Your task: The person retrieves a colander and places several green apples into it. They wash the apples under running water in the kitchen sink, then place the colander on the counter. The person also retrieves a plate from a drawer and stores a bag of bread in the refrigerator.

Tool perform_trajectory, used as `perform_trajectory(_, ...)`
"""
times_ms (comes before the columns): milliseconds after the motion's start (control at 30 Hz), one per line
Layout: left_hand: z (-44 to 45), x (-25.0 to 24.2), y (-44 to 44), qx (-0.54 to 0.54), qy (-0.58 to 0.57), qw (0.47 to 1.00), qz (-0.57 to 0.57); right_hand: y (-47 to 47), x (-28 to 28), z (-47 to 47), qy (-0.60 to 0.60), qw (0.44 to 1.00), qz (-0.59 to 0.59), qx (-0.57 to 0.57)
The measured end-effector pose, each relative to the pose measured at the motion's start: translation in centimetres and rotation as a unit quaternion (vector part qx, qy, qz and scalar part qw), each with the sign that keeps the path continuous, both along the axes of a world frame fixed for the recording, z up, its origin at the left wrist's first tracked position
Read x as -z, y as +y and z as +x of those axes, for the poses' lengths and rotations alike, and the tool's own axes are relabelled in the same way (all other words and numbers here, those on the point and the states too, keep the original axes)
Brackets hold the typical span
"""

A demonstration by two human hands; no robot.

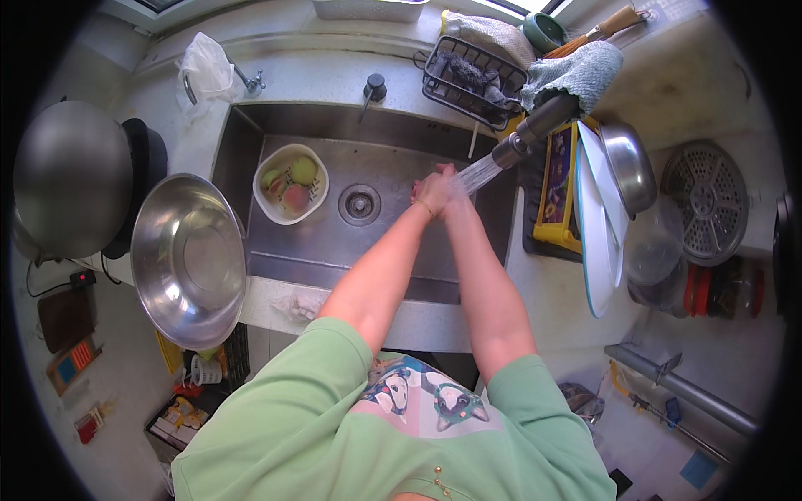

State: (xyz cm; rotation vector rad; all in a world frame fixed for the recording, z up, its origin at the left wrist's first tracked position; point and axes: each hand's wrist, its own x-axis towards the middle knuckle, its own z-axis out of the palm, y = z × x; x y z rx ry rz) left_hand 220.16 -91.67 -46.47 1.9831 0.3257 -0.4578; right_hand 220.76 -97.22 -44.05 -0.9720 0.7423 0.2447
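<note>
My left hand (432, 190) and my right hand (457, 201) press together under a spray of water (481, 176) from the pull-out faucet (517, 143). No object shows between them, and their fingers overlap and partly hide one another. A thin bracelet circles my left wrist. Both hands are over the right part of a stainless steel sink (395, 164), beside its drain strainer (359, 205). On the sink's left floor stands a white plastic basket (287, 220) holding a pinkish peach (296, 198) and yellow-green fruit (304, 170).
A large steel bowl (188, 263) leans at the sink's left edge. A black wire caddy (473, 81) and a draped cloth (573, 72) are behind the faucet. White plates (594, 232) stand upright on the right beside a steel basin (628, 169). The soap dispenser (374, 87) stands behind the sink.
</note>
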Motion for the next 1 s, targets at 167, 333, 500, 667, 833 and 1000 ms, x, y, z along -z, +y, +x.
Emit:
perform_trajectory(167,-0.1,-5.5,-2.5,-0.143,0.114,0.98,-0.078,-2.0,3.2,1.1,0.008,0.997,0.066,-0.046)
perform_trajectory(333,1.1,0.8,-5.7,-0.206,0.139,0.876,-0.413,-4.7,8.7,0.8,-0.05,0.983,0.079,-0.159)
perform_trajectory(500,2.5,9.9,-5.1,-0.335,-0.016,0.913,-0.233,1.8,0.2,-0.6,0.029,0.991,0.054,-0.119)
perform_trajectory(667,1.1,3.9,-5.6,-0.211,0.045,0.965,-0.149,-3.5,0.6,-0.7,0.052,0.962,0.155,-0.217)
perform_trajectory(833,-0.1,1.0,-2.8,-0.114,0.101,0.977,-0.148,-2.3,0.0,-1.2,-0.024,0.996,0.076,-0.033)
perform_trajectory(1000,0.7,1.7,-7.4,-0.236,0.006,0.96,-0.151,-1.7,0.3,0.7,-0.016,0.999,0.03,-0.034)
